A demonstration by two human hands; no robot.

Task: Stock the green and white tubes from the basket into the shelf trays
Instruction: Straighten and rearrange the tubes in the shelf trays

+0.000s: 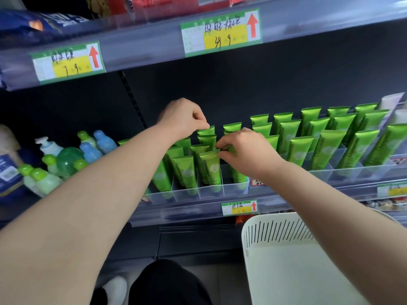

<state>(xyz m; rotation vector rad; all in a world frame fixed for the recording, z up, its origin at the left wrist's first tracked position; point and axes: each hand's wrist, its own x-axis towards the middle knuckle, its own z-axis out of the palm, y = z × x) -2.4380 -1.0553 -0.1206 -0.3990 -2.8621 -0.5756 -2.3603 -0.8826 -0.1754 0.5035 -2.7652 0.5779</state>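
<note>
Pinching crimped tops: left fingers hold a rear tube, right fingers a front tube.

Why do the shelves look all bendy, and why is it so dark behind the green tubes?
In the head view the wide-angle lens bows the upper shelf; in the head view that shelf also shades the back panel behind the green tubes, whose fronts catch shiny highlights.

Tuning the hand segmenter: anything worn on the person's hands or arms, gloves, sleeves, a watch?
Nothing worn. Left hand and right hand are bare: no gloves, rings or watch. Left forearm and right forearm are bare too; no sleeve shows in frame.
</note>
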